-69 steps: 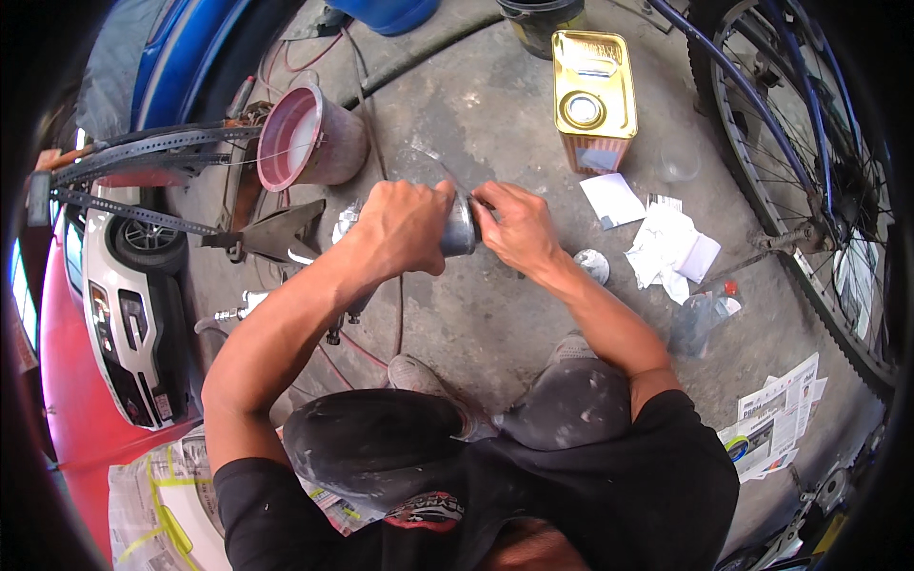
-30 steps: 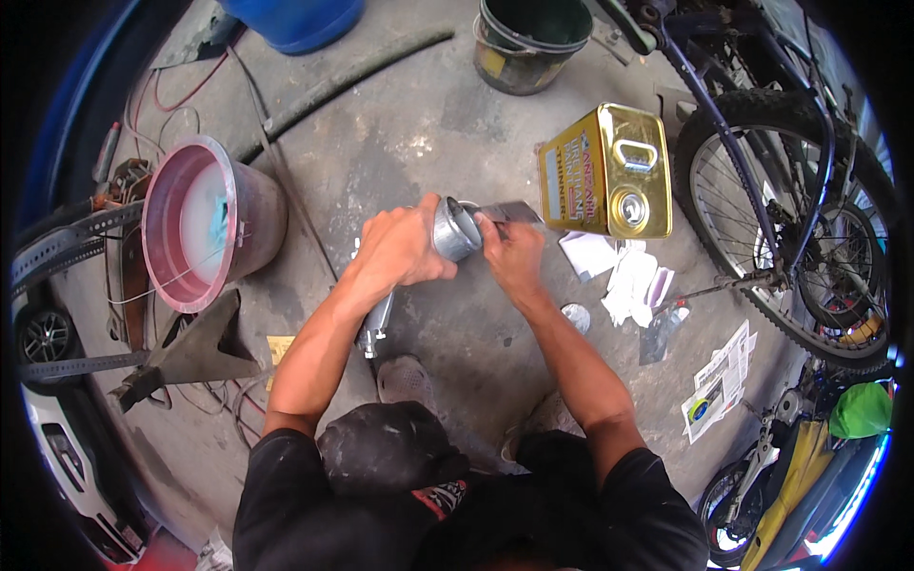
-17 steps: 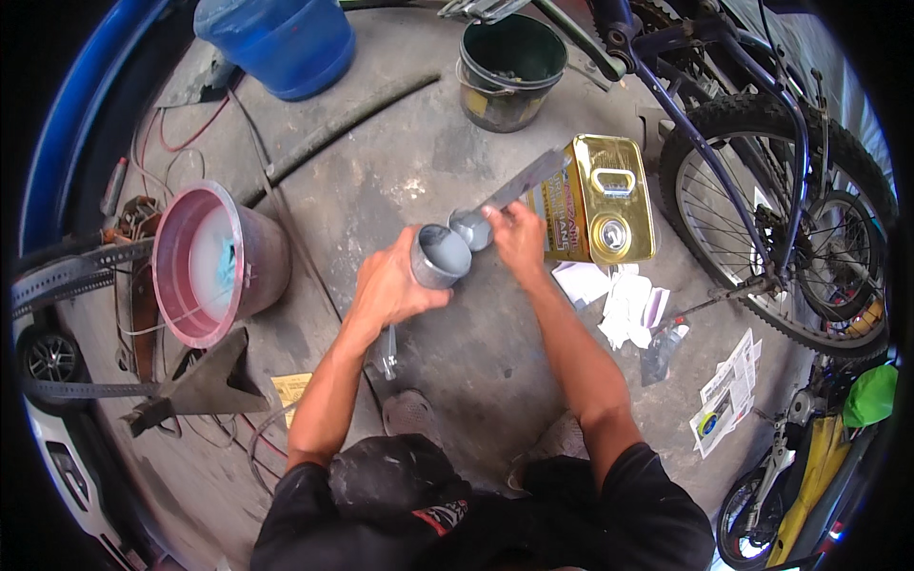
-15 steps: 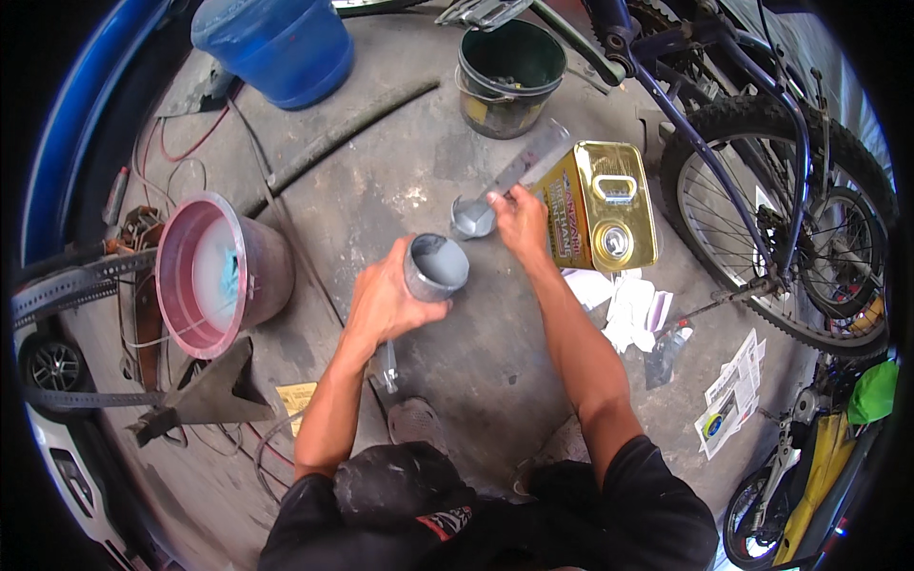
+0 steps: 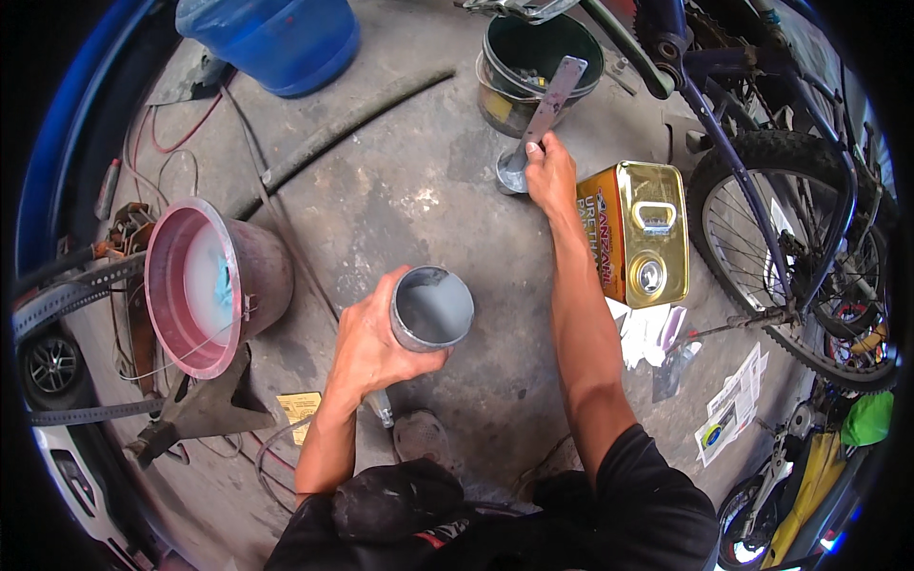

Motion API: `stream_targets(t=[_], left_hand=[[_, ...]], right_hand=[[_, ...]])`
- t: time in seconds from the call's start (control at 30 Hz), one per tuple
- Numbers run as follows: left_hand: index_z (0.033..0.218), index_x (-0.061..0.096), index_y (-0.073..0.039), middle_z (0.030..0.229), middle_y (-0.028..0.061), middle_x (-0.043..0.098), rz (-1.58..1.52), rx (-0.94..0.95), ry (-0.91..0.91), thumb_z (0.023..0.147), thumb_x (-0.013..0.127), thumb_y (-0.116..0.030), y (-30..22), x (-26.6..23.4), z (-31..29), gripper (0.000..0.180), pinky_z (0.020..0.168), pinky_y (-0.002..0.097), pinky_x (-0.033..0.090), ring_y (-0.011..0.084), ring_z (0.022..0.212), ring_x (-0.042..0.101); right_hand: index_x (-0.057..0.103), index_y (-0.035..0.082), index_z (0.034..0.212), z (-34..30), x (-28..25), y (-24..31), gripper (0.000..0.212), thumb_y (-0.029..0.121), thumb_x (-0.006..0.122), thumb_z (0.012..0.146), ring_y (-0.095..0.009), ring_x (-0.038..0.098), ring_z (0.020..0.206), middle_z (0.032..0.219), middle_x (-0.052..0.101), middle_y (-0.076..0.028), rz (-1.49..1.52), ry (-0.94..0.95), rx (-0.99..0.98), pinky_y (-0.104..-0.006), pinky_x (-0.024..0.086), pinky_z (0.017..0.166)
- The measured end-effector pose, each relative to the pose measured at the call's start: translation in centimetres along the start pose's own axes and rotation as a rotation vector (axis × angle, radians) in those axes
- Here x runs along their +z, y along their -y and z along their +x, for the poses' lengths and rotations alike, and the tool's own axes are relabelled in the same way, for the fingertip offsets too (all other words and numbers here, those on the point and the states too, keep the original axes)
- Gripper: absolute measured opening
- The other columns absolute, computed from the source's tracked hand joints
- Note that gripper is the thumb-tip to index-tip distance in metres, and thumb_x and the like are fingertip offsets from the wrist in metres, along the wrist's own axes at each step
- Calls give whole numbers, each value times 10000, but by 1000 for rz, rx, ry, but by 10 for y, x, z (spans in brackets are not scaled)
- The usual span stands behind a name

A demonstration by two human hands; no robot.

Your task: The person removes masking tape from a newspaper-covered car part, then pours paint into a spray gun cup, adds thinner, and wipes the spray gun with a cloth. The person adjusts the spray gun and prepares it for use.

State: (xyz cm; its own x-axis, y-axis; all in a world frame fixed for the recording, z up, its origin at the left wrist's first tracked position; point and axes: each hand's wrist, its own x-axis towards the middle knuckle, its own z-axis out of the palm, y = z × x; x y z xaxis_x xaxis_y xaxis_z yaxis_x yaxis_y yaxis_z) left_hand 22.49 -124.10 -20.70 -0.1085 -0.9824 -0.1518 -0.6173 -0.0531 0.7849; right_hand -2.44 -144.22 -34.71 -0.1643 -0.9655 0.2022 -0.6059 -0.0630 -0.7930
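Note:
My left hand is wrapped round the side of a grey-coated cup, held upright with its mouth toward me. Smooth grey paint fills part of it. Farther off to the right, my right hand grips a scoop by its long flat handle. The scoop's small cup, coated grey, sits beside my fingers; whether it touches the floor I cannot tell. The handle's upper end overlaps a dark green bucket in the view. A gold rectangular can stands right of my right forearm.
On the left stand a pink bucket with cloudy liquid and a metal stand. A blue container and a long pipe lie beyond. Right are a bicycle, white gloves and papers.
My right hand has moved away from the cup with the scoop, toward the green bucket. The scoop's handle now stands steeper. My left hand has brought the cup nearer my body.

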Motion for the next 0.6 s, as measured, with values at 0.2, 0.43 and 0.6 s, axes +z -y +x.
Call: stream_targets(t=[0.2, 0.43, 0.6], left_hand=[[1274, 588, -45, 1047, 142, 750, -20, -16, 36, 561, 908, -259, 6, 8, 2, 810, 846, 395, 584, 327, 971, 748], [1265, 591, -47, 1047, 136, 750, -35, -8, 49, 549, 917, -253, 6, 14, 2, 812, 854, 393, 583, 315, 977, 750], [1307, 563, -34, 1059, 224, 740, 176, -192, 224, 591, 883, -297, 14, 20, 28, 827, 865, 466, 563, 414, 1021, 713]], right_hand=[[654, 14, 1035, 0, -15, 20, 135, 122, 595, 980, -439, 634, 953, 900, 697, -218, 39, 116, 136, -495, 475, 843], [672, 18, 1084, -11, -20, 21, 193, 168, 601, 987, -358, 652, 903, 938, 710, -196, -13, 43, 81, -436, 495, 832], [692, 42, 1103, -30, -46, 71, 180, 128, 606, 970, -402, 614, 1019, 1044, 702, -180, -13, -37, 15, -487, 489, 882]])
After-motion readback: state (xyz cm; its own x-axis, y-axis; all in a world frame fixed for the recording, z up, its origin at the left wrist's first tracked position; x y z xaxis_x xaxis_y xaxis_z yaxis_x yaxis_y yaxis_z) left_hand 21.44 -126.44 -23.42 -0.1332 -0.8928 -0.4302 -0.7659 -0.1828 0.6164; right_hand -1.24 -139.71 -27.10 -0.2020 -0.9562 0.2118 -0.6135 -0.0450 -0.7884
